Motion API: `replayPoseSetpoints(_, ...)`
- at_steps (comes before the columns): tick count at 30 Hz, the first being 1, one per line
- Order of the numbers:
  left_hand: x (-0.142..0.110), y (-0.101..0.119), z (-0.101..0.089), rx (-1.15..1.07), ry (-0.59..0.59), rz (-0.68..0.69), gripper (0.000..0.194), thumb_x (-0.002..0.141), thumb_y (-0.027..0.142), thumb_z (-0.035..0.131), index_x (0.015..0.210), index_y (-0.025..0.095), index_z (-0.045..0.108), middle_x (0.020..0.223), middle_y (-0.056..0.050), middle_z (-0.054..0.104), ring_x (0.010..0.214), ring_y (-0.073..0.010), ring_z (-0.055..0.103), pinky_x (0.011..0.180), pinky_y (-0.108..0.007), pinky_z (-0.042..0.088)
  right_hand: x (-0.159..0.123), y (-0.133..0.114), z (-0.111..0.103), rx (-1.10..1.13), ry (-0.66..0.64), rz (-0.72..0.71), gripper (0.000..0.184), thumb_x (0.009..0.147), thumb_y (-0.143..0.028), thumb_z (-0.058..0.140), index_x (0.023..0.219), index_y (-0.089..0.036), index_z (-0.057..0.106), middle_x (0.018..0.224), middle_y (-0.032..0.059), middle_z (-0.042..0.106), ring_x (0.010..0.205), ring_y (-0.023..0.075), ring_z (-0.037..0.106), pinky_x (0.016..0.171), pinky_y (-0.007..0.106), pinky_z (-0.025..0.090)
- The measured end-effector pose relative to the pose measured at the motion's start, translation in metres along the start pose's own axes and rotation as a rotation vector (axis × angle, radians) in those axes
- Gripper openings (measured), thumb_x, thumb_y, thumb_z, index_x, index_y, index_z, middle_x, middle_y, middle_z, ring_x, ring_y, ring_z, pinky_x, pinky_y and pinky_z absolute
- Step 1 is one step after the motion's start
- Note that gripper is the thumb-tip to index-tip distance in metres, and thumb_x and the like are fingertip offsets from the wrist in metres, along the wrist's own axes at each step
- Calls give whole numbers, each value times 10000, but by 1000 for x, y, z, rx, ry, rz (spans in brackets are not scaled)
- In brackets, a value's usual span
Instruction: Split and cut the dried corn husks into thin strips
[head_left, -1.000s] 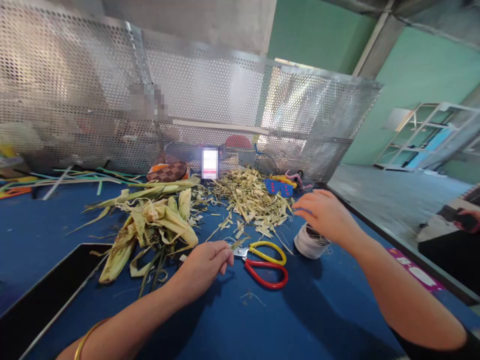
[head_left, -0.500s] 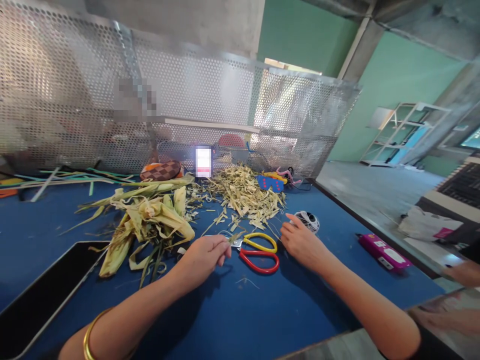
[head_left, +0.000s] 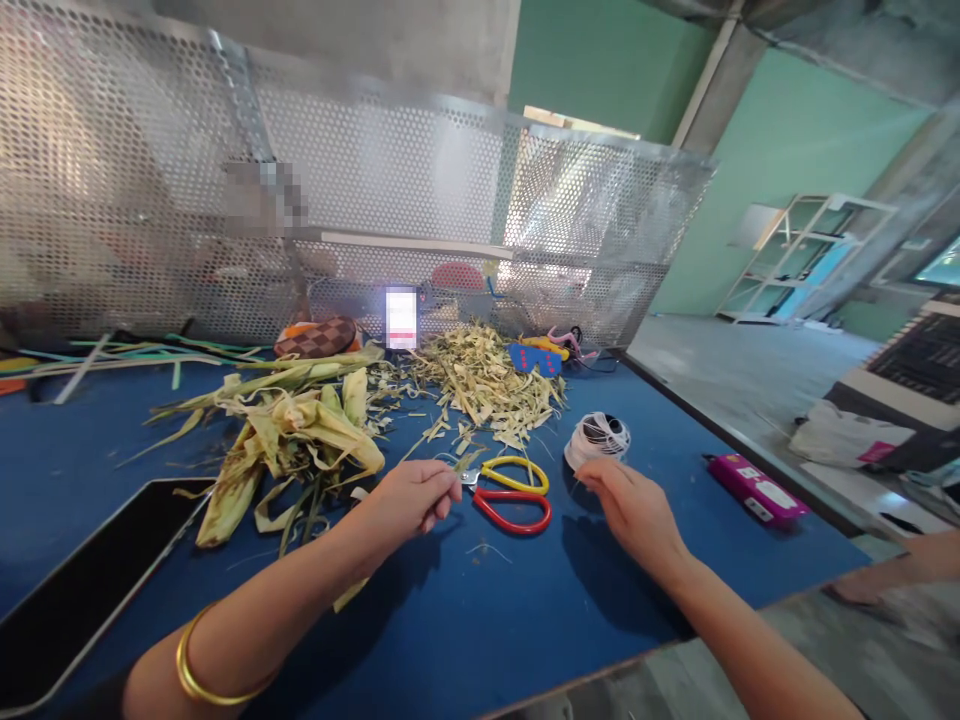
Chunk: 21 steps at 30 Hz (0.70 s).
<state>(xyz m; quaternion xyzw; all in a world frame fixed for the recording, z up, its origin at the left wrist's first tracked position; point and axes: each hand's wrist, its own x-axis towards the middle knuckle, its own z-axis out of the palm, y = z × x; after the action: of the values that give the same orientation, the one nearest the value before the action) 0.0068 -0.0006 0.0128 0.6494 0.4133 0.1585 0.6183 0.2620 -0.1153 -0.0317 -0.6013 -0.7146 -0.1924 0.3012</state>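
My left hand (head_left: 418, 498) is closed in a pinch above the blue table, with a small greenish corn husk strip (head_left: 471, 459) showing at its fingertips. Just right of it lie scissors (head_left: 516, 510) with one yellow and one red handle, their blades partly hidden by the hand. My right hand (head_left: 636, 508) has its thumb and fingers pinched together on what looks like fine white thread. Directly behind those fingertips sits a spool of white thread (head_left: 600, 440). Left of my left hand is a heap of corn husks (head_left: 300, 430); shredded husk (head_left: 495, 385) is piled behind the scissors.
A dark tablet-like panel (head_left: 90, 590) lies at the left. A purple packet (head_left: 756, 490) is near the right edge. Behind stand a lit phone (head_left: 401, 318), a checkered pouch (head_left: 319, 338), a blue cut-out piece (head_left: 535, 359) and a perforated metal screen (head_left: 390, 150). Another person's arm (head_left: 900, 565) shows at right.
My right hand has shifted right and slightly nearer to me, its fingers drawn into a pinch, and more of the spool shows. My left hand stays almost in place.
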Motion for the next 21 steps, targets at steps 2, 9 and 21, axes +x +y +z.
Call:
replayPoseSetpoints(2, 3, 1, 5, -60, -34, -21, 162, 737, 303, 459, 662, 168, 507, 520, 56, 477, 372, -44, 311, 372, -168, 157, -1, -9, 0, 114, -1, 69, 173, 933, -184, 395, 860, -193, 552, 769, 34, 625, 672, 134, 567, 610, 223, 417)
replayPoseSetpoints(9, 23, 5, 36, -215, -105, -70, 112, 725, 228, 529, 661, 138, 551, 700, -25, 630, 394, -40, 392, 350, -173, 202, 3, -52, 12, 71, -29, -132, 236, 938, -135, 341, 860, -163, 562, 819, 78, 624, 773, 176, 552, 710, 280, 467)
replayPoseSetpoints(21, 35, 5, 53, -606, -327, -338, 174, 835, 160, 473, 715, 98, 582, 591, 1, 542, 409, -31, 387, 369, -131, 269, -6, -80, 17, -27, -109, -360, 221, 933, -116, 379, 952, -100, 599, 865, 115, 632, 895, 214, 574, 849, 370, 466)
